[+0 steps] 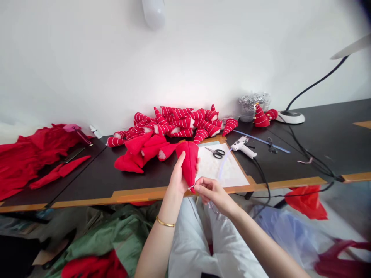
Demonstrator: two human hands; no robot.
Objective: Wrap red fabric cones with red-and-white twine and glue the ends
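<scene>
A plain red stuffed fabric cone (188,160) points tip-down toward me, over the table's front edge. My left hand (180,175) is wrapped around its side, thumb on top. At the tip, my right hand (210,191) is closed in a pinch on a thin whitish cord (216,210), which hangs below the fingers. A bit of this cord shows on the cone's point. Just behind lies a white sheet (226,170) with black-handled scissors (218,153) on it. A white glue gun (243,146) rests at the sheet's right edge.
Several plain red cones (136,154) lie left of my hands, before a heap of striped red cones (179,121). Red fabric (37,148) covers the far left. A tub of silver tinsel (252,104) and a desk lamp (291,117) stand right, with a cable (262,173) over the edge.
</scene>
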